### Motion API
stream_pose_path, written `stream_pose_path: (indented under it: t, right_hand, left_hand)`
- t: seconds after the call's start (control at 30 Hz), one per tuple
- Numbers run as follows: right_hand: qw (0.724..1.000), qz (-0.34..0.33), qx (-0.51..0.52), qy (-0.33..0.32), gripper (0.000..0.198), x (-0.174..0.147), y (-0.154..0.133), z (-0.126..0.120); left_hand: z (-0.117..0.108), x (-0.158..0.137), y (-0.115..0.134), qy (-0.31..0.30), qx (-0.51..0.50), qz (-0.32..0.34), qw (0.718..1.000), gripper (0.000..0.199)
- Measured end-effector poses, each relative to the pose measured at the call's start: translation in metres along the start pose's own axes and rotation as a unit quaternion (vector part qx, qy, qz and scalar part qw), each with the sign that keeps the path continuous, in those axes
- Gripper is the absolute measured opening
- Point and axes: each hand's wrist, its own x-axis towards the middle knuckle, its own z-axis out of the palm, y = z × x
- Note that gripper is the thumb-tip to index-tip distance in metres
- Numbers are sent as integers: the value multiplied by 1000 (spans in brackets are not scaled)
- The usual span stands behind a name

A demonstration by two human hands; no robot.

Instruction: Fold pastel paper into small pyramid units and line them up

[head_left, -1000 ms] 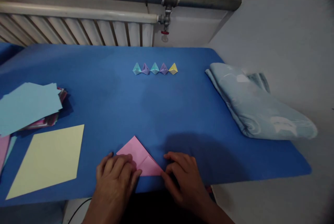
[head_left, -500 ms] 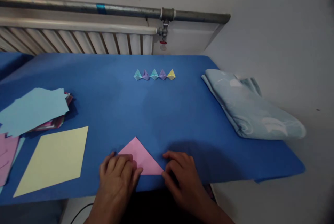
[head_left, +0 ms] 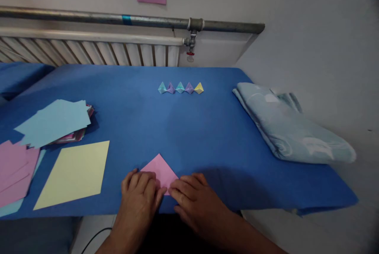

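Along the near edge of a flat blue-covered table [head_left: 133, 123] lies a pink folded-paper triangle [head_left: 161, 167], its peak pointing away from the person. The left hand [head_left: 139, 194] rests over its left part, fingers bent and lying on the paper; the right hand [head_left: 195, 198] covers the right corner, fingers bent, their tips close to the left thumb — whether either hand pinches the sheet cannot be told. Left of them lies a pale yellow four-sided paper sheet [head_left: 75, 175], with fanned pink paper sheets [head_left: 14, 173] beyond it and a stack topped by light blue paper sheets [head_left: 59, 121] behind. Farther back stands a row of five small pointed folded-paper pieces [head_left: 180, 87] — blue, purple, blue, purple, yellow.
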Motion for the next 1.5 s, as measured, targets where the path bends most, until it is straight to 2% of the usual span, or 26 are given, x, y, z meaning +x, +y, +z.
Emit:
stream_pose_path:
  t: [0.17, 0.3, 0.47, 0.53, 0.67, 0.77, 0.9, 1.1, 1.23, 1.3, 1.37, 1.4, 1.43, 1.5]
  right_hand:
    - [996, -23, -67, 47, 31, -25, 14, 10]
    - [994, -24, -71, 77, 30, -33, 18, 14]
    - [995, -23, -35, 95, 29, -32, 21, 17]
    - [994, -24, -33, 105, 27, -30, 20, 14]
    - [996, -8, -46, 76, 29, -25, 16, 6]
    - [997, -8, -48, 62, 25, -23, 11, 5]
    - [997, -42, -21, 57, 18, -23, 5, 10]
    - [995, -73, 21, 70, 25, -24, -1, 5]
    - [989, -98, 71, 87, 38, -30, 4, -5]
    - [981, -67, 125, 133, 46, -31, 6, -8]
    - [963, 10, 198, 182, 53, -27, 5, -13]
    - [950, 55, 240, 193, 55, -23, 2, -16]
    - [934, 100, 283, 192, 55, -17, -2, -19]
    - [900, 160, 370, 166, 52, -1, -11, -25]
  left_hand:
    - [-6, 1, 1, -18, -16, -28, 999, 15]
    - [-10, -2, -4, -36, 5, -19, 999, 19]
    - [-12, -10, -7, -5, 58, -12, 998, 14]
    - [-15, -10, -1, 12, 65, 18, 998, 13]
    - [-22, -4, 21, -12, 19, 75, 997, 40]
    - [-26, -3, 33, -1, -3, 65, 998, 32]
    - [-25, -10, 38, 26, -31, 71, 997, 25]
    - [-11, -29, 33, 67, -81, 38, 994, 17]
    - [-23, -29, 27, 69, -112, 61, 989, 24]
    - [-40, -21, 24, 67, -160, 16, 985, 27]
    - [-60, -8, 22, 32, -240, -85, 967, 18]
    - [-69, -1, 22, -7, -291, -172, 941, 12]
    - [-77, 6, 22, -57, -342, -249, 904, 12]
    - [-85, 19, 25, -119, -431, -338, 828, 22]
